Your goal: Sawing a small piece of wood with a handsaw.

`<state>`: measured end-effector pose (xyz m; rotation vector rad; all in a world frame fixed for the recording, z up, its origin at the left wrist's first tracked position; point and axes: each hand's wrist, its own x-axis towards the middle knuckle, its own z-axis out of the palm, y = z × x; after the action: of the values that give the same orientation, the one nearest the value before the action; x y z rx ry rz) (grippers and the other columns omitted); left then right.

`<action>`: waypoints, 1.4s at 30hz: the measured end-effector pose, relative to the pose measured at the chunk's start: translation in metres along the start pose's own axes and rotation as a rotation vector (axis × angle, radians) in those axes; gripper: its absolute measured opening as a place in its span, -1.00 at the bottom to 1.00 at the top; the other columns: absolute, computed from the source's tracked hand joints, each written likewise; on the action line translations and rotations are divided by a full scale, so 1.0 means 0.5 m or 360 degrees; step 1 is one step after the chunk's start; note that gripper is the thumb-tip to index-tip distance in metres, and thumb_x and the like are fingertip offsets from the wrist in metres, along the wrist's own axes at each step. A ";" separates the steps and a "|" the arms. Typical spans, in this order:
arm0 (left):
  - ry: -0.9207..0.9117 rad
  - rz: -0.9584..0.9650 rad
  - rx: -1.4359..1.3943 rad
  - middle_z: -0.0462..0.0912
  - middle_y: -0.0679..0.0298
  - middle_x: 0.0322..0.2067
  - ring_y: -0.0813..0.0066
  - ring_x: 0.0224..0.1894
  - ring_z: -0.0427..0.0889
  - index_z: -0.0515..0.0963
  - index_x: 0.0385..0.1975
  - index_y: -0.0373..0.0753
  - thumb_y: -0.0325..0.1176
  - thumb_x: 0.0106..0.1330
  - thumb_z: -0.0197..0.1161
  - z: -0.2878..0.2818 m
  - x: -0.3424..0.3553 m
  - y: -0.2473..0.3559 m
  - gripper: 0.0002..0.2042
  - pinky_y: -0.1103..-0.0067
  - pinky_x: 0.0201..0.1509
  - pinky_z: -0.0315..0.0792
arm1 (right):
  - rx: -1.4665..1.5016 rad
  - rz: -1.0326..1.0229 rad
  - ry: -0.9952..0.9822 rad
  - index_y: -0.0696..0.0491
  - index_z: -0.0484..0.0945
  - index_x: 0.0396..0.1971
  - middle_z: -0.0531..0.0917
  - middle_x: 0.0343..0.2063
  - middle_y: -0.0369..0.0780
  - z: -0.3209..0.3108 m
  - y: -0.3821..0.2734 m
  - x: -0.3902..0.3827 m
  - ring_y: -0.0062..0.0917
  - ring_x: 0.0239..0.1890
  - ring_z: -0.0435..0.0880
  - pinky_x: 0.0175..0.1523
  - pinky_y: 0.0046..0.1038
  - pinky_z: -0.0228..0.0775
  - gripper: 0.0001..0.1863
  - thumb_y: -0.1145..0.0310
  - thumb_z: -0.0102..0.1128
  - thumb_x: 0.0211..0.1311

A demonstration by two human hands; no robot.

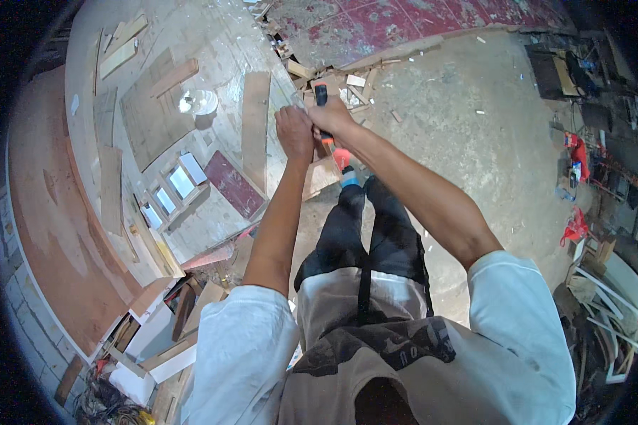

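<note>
My right hand (332,115) is wrapped round the black and orange handle of a tool (321,95), apparently a saw, held at the edge of the pale workbench (227,212). A red part (342,157) of it shows below my hands, over my feet. My left hand (295,131) is closed just left of the handle, its fingers curled over something hidden. A piece of wood (317,177) lies under my wrists. A long pale board (255,127) lies on the bench to the left.
The bench holds a lamp (198,103), a small frame (174,188), a maroon panel (235,183) and offcuts. A brown board (64,212) lines the left. Scrap wood (191,319) lies lower left and beyond the bench. Tools (574,159) and white offcuts (613,312) crowd the right.
</note>
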<state>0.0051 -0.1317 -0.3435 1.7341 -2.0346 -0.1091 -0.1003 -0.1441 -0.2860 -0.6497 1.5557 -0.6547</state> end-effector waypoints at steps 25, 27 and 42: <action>-0.0038 -0.0069 0.0005 0.45 0.13 -0.38 0.17 -0.21 0.43 0.41 -0.43 -0.29 -0.41 0.27 0.06 0.000 0.003 -0.021 -0.90 0.32 -0.14 0.35 | 0.0042 -0.0035 -0.0002 0.16 0.44 -0.70 0.47 -0.74 -0.22 0.009 -0.068 -0.025 -0.57 -0.74 0.42 -0.67 -0.45 0.24 -0.82 0.52 -0.03 0.05; -0.0017 -0.0044 0.0084 0.45 0.13 -0.38 0.18 -0.21 0.44 0.41 -0.43 -0.28 -0.41 0.25 0.08 -0.006 -0.001 -0.026 -0.92 0.34 -0.15 0.36 | 0.0142 0.0137 -0.0208 0.17 0.42 -0.68 0.46 -0.75 -0.21 -0.004 -0.084 -0.044 -0.58 -0.74 0.41 -0.68 -0.46 0.22 -0.85 0.55 -0.06 0.02; -0.0090 -0.0133 -0.0216 0.43 0.14 -0.36 0.15 -0.19 0.41 0.38 -0.39 -0.26 -0.37 0.10 0.15 0.053 -0.014 -0.072 -0.85 0.32 -0.13 0.35 | 0.0046 -0.0075 -0.0115 0.15 0.42 -0.67 0.46 -0.72 -0.23 -0.010 -0.173 -0.159 -0.59 -0.71 0.43 -0.65 -0.45 0.27 -0.88 0.51 0.05 0.00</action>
<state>0.0283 -0.1388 -0.3820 1.7491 -1.9454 -0.3186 -0.0967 -0.1444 -0.1688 -0.6830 1.4656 -0.6811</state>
